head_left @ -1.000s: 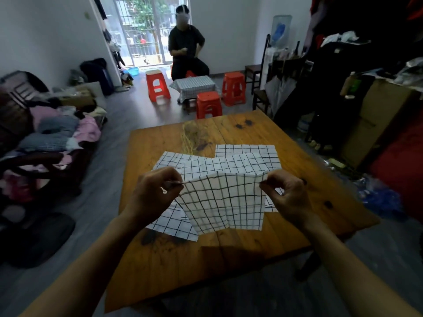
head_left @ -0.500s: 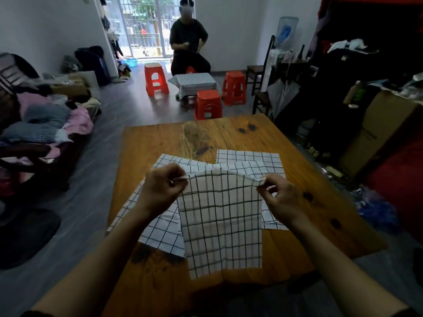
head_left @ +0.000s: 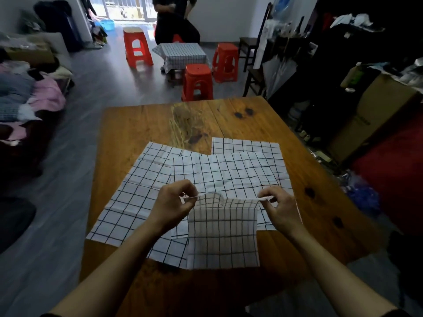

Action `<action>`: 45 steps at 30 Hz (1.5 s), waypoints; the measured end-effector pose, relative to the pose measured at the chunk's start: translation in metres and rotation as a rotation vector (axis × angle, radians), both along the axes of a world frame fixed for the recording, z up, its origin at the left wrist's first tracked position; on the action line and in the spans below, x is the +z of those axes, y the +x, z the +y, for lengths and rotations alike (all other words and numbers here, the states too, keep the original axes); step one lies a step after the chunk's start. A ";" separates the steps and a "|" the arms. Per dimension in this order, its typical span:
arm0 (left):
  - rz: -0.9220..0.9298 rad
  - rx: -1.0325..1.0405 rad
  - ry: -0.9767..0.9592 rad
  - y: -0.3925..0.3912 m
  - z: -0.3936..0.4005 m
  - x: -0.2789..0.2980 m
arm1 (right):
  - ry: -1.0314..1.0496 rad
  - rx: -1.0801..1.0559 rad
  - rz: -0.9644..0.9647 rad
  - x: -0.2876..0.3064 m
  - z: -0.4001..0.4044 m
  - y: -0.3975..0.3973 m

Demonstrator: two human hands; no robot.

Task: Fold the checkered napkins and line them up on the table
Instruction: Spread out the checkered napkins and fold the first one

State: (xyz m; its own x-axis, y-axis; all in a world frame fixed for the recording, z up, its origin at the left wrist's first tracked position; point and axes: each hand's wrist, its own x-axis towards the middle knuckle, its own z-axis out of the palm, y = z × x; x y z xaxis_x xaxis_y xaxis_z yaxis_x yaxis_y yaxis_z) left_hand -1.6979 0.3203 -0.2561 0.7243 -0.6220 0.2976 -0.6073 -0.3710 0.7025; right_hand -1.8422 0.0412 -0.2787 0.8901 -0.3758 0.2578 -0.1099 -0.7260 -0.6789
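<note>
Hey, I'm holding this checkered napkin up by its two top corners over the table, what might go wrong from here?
1. The top edge sags between your left hand and right hand, so the held napkin may crease crookedly when laid down.
2. Its lower edge hangs over the flat napkins beneath; lowering it could drag or rumple them.
3. It hangs close to the table's near edge, so a dropped corner might slide off.
</note>
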 end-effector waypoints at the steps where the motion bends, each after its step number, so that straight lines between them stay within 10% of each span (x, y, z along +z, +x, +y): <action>1: 0.003 -0.006 0.030 -0.002 -0.001 -0.006 | 0.002 0.011 0.019 -0.004 -0.003 -0.001; 17: 0.017 -0.341 0.600 -0.040 0.009 -0.086 | -0.245 0.242 0.566 -0.063 -0.010 -0.047; 45: -0.085 -0.304 0.880 -0.041 -0.076 -0.127 | -0.322 0.329 0.684 -0.117 0.060 0.020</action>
